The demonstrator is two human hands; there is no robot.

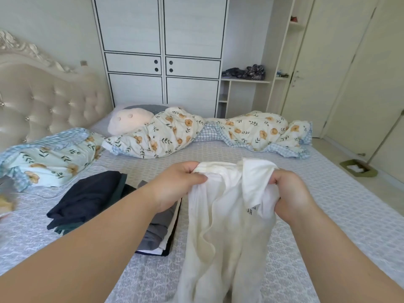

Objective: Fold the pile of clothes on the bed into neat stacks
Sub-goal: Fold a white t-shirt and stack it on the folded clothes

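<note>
I have both hands up over the bed [328, 193], each clutching the cream garment [223, 215]. My left hand [175, 184] has its fingers curled round the bunched top edge; my right hand [290, 193] grips a fold of the same cloth on the other side. The garment hangs down between my arms toward the near edge of the bed, and dark printed lettering shows just beside the right hand, though I can only read part of it.

Left of the garment, two stacks lie on the patterned pale grey-blue sheet: a dark navy stack [87, 197] and, partly hidden under my left forearm, a stack of grey, white and black pieces [159, 237]. They sit close together.

Across the far side of the bed runs a rumpled floral quilt [251, 130] with a blue checked lining, and a matching floral pillow [50, 158] rests at the left by the tufted cream headboard [43, 101]. A pale round cushion [129, 121] sits near the head of the bed.

Behind stands a white wardrobe [161, 51] with dark trim, then open shelves [244, 80] holding dark items. A dustpan [358, 169] lies on the floor at the right.
</note>
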